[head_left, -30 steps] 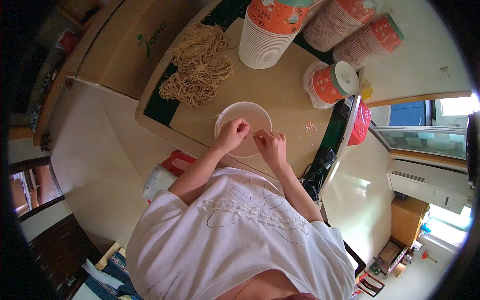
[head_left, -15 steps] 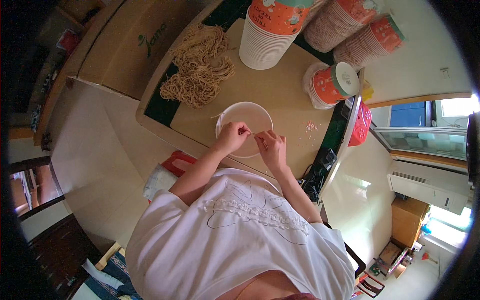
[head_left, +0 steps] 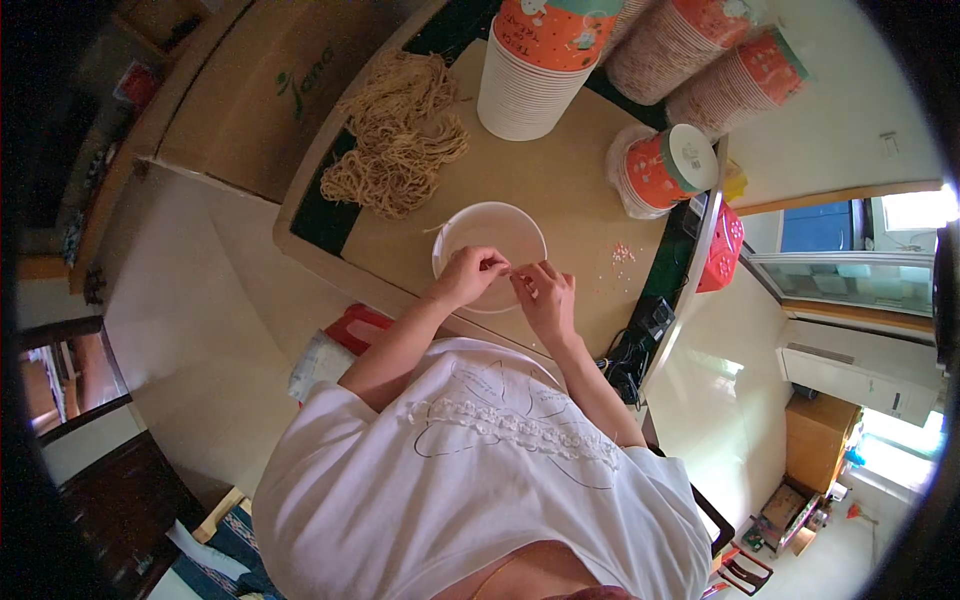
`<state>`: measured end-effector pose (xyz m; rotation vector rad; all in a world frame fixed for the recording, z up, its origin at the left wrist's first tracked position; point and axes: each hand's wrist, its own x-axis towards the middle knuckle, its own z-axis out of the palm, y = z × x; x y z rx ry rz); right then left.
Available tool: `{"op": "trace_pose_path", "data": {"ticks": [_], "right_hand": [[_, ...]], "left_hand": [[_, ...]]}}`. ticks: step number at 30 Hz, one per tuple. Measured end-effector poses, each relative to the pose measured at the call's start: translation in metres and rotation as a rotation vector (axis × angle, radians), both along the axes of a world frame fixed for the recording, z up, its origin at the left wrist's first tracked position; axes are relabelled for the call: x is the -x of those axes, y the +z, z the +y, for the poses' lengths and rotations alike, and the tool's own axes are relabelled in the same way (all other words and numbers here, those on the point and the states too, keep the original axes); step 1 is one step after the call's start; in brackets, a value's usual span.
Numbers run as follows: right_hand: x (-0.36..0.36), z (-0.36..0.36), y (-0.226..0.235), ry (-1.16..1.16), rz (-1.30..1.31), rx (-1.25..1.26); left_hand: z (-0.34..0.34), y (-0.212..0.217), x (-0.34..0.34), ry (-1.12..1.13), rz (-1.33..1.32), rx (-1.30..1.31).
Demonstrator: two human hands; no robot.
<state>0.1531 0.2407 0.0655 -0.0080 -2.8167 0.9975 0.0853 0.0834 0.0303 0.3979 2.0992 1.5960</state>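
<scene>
A white paper tub [head_left: 520, 222] lies near the table's front edge, its round face toward me, with a short bit of twine [head_left: 433, 229] sticking out at its left rim. Over its lower part, my left hand [head_left: 470, 276] is closed, thumb and fingertips pinched together. My right hand [head_left: 544, 298] is pinched too, its fingertips almost meeting the left ones. Whatever is between the fingertips is too small to make out. Left of the tub and farther back sits a loose heap of tan twine [head_left: 395, 135].
Stacked paper tubs [head_left: 530, 85] with orange bands stand at the back, with wrapped stacks [head_left: 680, 45] beside them. A bagged shorter stack [head_left: 660, 170] lies at the right. Tiny pink bits [head_left: 622, 253] are scattered on the cardboard sheet [head_left: 590, 210]. Black cables [head_left: 625, 372] bunch at the right edge.
My left hand has shifted slightly right, so the two hands' fingertips are now closer together. The tub and the other things stay in place.
</scene>
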Motion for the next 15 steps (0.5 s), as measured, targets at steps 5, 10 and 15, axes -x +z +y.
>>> {"op": "trace_pose_path", "data": {"ticks": [5,10,15], "right_hand": [[0.0,0.001,0.004,0.015,0.011,0.011],[0.0,0.003,-0.002,0.018,0.105,-0.006],[0.002,0.002,0.0,0.017,0.089,-0.001]], "left_hand": [[0.0,0.01,0.001,0.119,-0.078,0.049],[0.001,0.026,-0.002,-0.059,0.235,-0.072],[0.001,0.017,-0.003,-0.07,0.315,0.032]]}}
